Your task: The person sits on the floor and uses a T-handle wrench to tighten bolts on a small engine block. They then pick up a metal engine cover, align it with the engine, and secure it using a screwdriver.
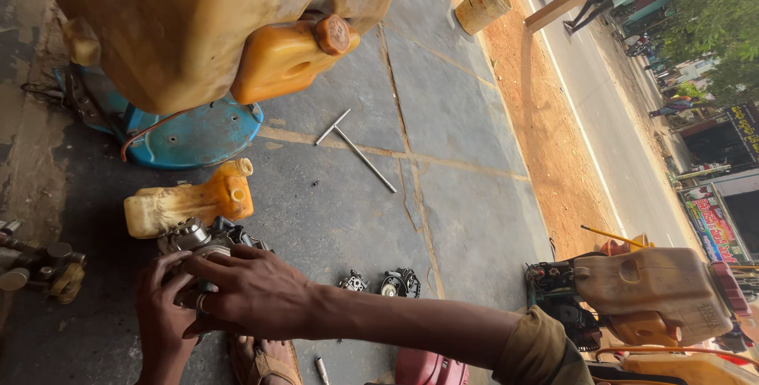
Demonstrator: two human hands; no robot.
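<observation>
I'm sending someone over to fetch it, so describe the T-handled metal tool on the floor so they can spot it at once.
Start from the big blue round base under the large yellowish tank. To its right, on the grey stone floor, lies the T-handle wrench, crossing a pale joint between slabs. It is a thin, bare silver rod with a short crossbar at its upper end, lying alone, apart from the small engine parts nearer the arm.

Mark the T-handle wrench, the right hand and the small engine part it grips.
T-handle wrench (357, 150), head view, mid shaft.
Right hand (254, 292), head view, back of hand.
Small engine part (192, 236), head view, metal top.
</observation>
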